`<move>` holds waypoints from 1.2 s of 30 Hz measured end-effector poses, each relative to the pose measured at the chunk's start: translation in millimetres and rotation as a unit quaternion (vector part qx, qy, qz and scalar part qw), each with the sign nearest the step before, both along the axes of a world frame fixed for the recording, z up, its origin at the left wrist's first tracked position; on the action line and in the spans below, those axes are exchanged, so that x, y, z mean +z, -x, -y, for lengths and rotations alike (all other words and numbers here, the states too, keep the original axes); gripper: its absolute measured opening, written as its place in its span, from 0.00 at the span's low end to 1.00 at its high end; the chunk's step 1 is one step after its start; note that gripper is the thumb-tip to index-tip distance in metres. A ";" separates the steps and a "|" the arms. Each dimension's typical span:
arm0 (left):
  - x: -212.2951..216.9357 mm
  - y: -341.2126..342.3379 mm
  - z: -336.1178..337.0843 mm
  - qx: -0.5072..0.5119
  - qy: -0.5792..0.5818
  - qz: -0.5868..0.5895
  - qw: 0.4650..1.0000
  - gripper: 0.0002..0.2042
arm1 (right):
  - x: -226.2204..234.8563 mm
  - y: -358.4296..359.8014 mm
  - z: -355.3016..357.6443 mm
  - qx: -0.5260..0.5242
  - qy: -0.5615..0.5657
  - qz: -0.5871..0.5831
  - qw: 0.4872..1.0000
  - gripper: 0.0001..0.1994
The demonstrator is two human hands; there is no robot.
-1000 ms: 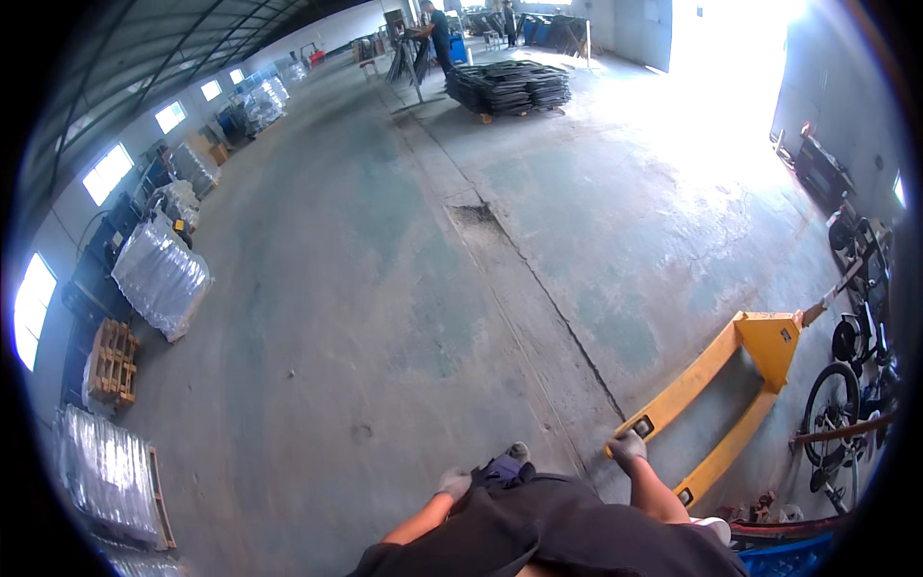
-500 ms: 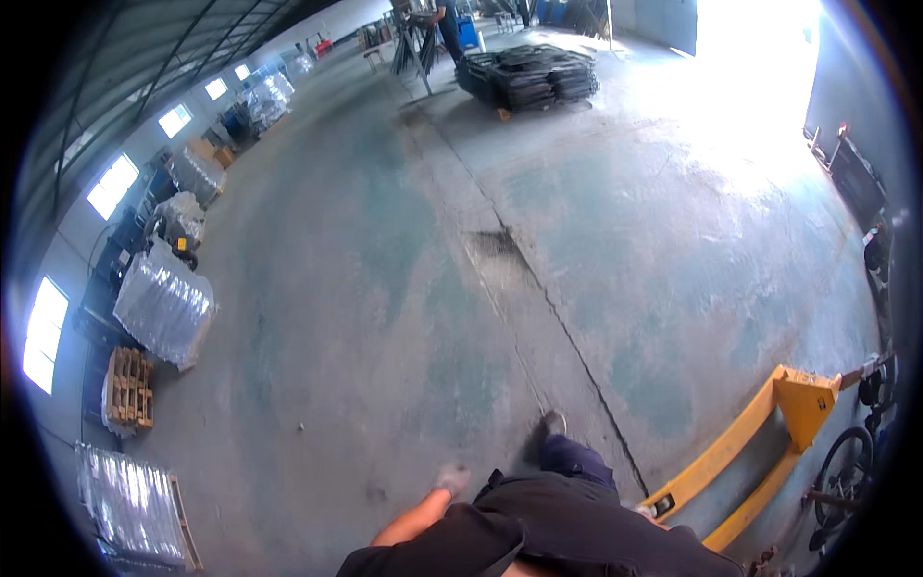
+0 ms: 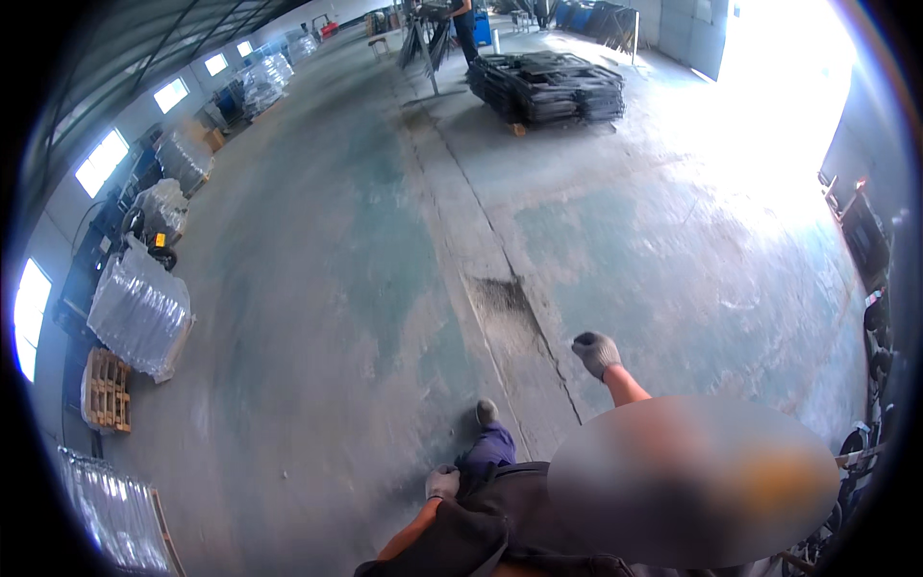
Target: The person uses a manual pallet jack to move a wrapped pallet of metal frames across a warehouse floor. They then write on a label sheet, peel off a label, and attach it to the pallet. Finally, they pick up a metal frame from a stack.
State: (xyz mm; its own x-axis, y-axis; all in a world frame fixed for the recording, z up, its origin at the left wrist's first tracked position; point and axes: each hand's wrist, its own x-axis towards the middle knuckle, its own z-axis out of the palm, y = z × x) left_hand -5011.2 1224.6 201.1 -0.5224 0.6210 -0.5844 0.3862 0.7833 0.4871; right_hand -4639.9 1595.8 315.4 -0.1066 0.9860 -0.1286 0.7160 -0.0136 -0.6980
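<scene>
Stacked dark sheets (image 3: pixel 548 87), wrapped pallets (image 3: pixel 139 308)

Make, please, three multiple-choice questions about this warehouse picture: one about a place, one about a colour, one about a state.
1. Where does the stack of dark flat pieces stand?
A. far ahead on the floor
B. beside the left wall
C. between the two hands

2. What colour are the gloves on both hands?
A. yellow
B. grey
C. blue

3. How is the right hand held?
A. flat on the floor
B. gripping a wrapped pallet
C. closed in a fist, raised, holding nothing visible

Answers: 1 A, the stack lies at the top of the view near the bright doorway. 2 B, the left hand and the right both wear grey knit gloves. 3 C, the fingers are curled with only bare concrete floor behind them.
</scene>
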 end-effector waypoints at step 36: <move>7.6 581.5 -944.6 0.065 -0.049 -0.025 0.996 0.13 | -20.1 621.1 -916.1 0.098 0.069 0.035 0.992 0.20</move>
